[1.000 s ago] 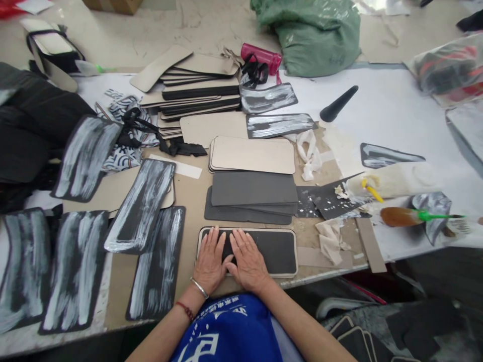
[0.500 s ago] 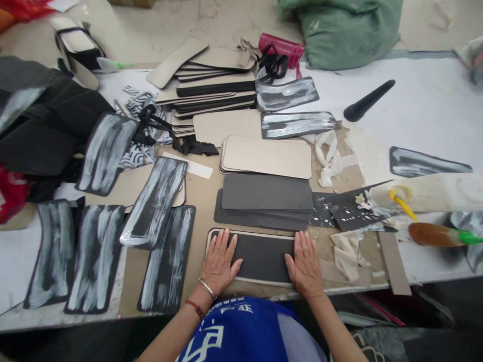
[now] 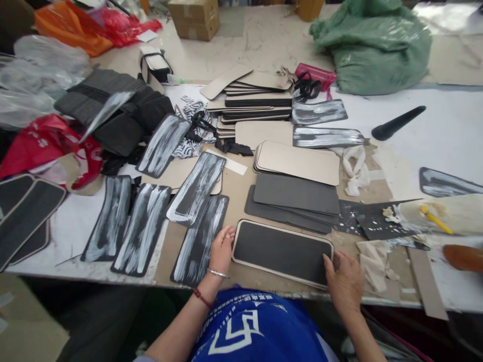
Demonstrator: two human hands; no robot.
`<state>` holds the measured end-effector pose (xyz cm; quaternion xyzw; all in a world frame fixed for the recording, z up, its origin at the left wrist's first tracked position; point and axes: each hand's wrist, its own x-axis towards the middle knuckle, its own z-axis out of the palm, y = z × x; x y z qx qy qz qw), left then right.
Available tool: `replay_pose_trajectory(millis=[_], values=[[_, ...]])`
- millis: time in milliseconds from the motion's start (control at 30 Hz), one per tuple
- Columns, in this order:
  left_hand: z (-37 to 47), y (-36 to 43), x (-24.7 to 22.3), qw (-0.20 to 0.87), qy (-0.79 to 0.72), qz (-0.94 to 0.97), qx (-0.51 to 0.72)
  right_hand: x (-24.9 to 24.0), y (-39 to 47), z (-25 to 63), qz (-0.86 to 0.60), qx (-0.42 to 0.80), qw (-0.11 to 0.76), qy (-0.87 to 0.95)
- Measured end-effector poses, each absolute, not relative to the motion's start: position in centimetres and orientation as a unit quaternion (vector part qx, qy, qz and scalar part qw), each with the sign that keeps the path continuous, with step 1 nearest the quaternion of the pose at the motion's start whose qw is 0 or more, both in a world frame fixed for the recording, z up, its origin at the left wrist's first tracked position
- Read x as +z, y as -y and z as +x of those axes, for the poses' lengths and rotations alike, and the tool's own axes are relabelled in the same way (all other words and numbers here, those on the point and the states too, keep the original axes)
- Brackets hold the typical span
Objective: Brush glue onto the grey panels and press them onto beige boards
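Observation:
A black rectangular panel with a beige border (image 3: 281, 254) lies at the table's front edge, between my two hands. My left hand (image 3: 222, 254) is closed at its left end, fingers curled together by the corner. At the right end, my right hand (image 3: 345, 279) grips the edge, its thumb along the corner and its other fingers bent. Just behind lie plain dark grey panels (image 3: 296, 195), partly overlapping. Beyond them is a stack of beige panels (image 3: 298, 163). Dark panels streaked with white paste (image 3: 199, 241) lie to the left.
Finished-looking bordered panels (image 3: 33, 213) overlap at the far left. More beige pieces (image 3: 258, 95) are piled at the back. On the right are a black tapered tool (image 3: 398, 123), a yellow stick (image 3: 435, 219) and crumpled cloth (image 3: 375, 261). A green sack (image 3: 377, 55) sits behind.
My hands, earlier flat on top of the black panel with fingers spread, are now at its two ends. The panel has turned slightly. The head view has swung to the left.

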<state>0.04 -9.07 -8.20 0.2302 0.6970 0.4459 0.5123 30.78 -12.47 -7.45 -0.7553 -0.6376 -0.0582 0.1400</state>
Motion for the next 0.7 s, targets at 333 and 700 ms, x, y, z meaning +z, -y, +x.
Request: replay_pose_trajectory(millis=[333, 700], values=[[-0.6, 10.0, -6.2, 0.431, -0.684, 0.425, 0.407, -3.5, 13.4, 29.0, -0.821, 0.132, 0.177, 0.526], [3.2, 14.3, -4.7, 0.914, -0.346, -0.027, 0.210, 3.7, 14.5, 26.7, -0.759, 0.413, 0.409, 0.294]])
